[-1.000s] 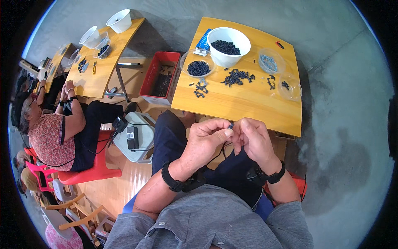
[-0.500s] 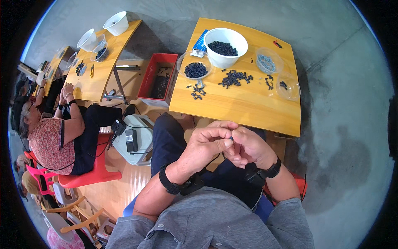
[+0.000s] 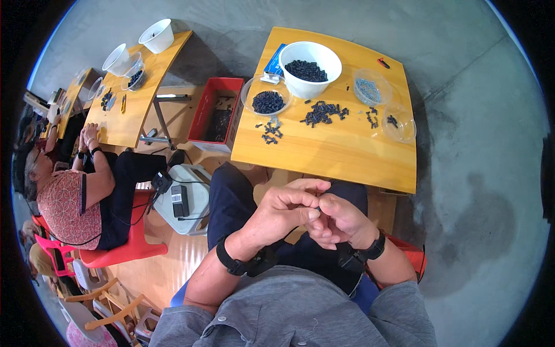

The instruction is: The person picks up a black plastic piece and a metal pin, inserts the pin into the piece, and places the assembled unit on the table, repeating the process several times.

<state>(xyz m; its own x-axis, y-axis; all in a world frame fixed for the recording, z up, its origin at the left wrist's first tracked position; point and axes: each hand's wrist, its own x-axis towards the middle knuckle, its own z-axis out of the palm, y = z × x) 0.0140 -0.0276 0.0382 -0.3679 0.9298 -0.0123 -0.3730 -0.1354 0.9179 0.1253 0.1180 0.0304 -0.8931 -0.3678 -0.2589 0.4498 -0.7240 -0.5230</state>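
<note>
Left hand (image 3: pixel 284 213) and right hand (image 3: pixel 345 223) meet just below the center of the frame, wrists angled inward and fingers curled, a small dark piece (image 3: pixel 318 207) at their fingertips. The left thumb and forefinger pinch the piece, mostly hidden from the camera; the right thumb presses close beside it, though whether the right hand also grips it cannot be told. Two black wristbands (image 3: pixel 232 261), one per wrist, circle the forearms, which rise from the lower edge.

Above the hands, a yellow wooden table (image 3: pixel 341 159) holds one white bucket (image 3: pixel 297 87) of black parts and three clear tubs (image 3: pixel 267 103), two at right and one at left. Three loose clusters of parts (image 3: pixel 324 113) lie among them. One blue-and-white box (image 3: pixel 275 62) stands beside the bucket; its printing is too small to read. One red-and-black tool (image 3: pixel 383 62) rests near the far edge.

At center left, one black device (image 3: pixel 180 200) with a white label, also illegible, lies on a pale stool (image 3: pixel 196 173), below one red box (image 3: pixel 200 118). Farther left, a seated person in a red patterned top (image 3: pixel 60 205) clasps both hands at a second table (image 3: pixel 132 124).
</note>
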